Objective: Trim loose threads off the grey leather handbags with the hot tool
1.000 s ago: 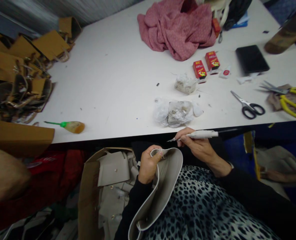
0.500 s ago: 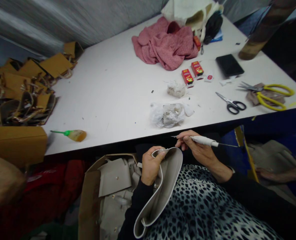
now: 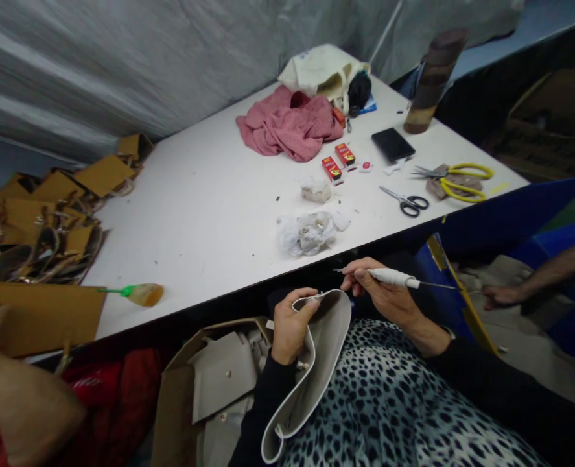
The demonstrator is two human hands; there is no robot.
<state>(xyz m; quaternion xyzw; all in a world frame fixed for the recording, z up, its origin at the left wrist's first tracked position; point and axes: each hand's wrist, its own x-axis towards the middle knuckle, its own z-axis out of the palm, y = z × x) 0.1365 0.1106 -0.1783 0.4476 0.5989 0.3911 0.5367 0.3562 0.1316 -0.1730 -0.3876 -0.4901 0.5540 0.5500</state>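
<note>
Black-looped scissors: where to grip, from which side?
Likely by the black loops, from the near right: the scissors lie flat on the table, loops toward that side, pointed blades facing left and away.

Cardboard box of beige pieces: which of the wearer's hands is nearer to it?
Left. The left hand, gripping a beige piece, is just to the right of the cardboard box; the right hand, holding a white-handled tool, is farther off to the right.
</note>
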